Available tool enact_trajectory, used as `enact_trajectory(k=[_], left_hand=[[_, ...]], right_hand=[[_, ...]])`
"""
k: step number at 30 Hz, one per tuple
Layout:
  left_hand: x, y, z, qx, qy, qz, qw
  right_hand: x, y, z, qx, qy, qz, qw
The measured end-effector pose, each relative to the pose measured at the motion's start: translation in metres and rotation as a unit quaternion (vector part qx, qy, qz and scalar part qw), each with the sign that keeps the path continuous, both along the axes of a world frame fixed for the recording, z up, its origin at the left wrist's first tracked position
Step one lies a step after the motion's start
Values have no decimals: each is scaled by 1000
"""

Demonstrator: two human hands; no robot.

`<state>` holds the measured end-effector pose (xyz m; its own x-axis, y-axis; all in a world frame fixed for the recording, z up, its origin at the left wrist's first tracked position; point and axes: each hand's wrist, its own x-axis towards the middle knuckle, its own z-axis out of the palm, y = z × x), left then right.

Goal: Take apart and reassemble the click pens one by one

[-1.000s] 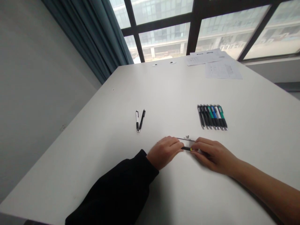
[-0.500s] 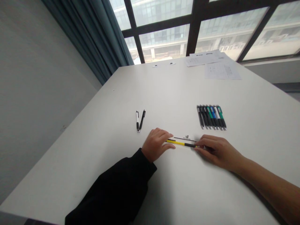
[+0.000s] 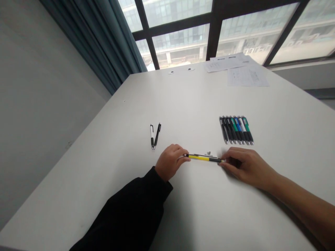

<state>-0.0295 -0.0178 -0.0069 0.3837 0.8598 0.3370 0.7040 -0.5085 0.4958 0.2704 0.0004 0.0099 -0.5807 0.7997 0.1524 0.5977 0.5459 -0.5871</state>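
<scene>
A yellow pen (image 3: 199,158) with a black grip lies level between my two hands, just above the table. My left hand (image 3: 171,161) pinches its clip end between thumb and fingers. At the grip end, the fingertips of my right hand (image 3: 244,164) are closed on the pen's tip. Behind the pen, a thin dark refill (image 3: 206,155) lies almost parallel to it, partly hidden. Beside the refill are a small silver pen tip (image 3: 208,152) and what may be a spring, too small to make out clearly.
To the right beyond my hand, several pens (image 3: 235,130) lie in a neat row. A white pen (image 3: 152,136) and a black pen (image 3: 157,135) rest at the left. Papers (image 3: 247,75) lie at the far edge of the white table (image 3: 180,101), by the window.
My left hand has drawn back a little to the left and closed on the pen's clip end. The pen and my right hand have shifted slightly right.
</scene>
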Motion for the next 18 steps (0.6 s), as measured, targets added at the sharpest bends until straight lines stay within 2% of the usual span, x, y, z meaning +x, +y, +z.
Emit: enact_trajectory(k=[5, 18], left_hand=[[1, 0, 0, 1, -13, -3, 1000], [1, -1, 3, -14, -36, 19, 999]], right_hand=[[-2, 1, 2, 3, 6, -24, 1000], [-2, 1, 3, -21, 16, -21, 999]])
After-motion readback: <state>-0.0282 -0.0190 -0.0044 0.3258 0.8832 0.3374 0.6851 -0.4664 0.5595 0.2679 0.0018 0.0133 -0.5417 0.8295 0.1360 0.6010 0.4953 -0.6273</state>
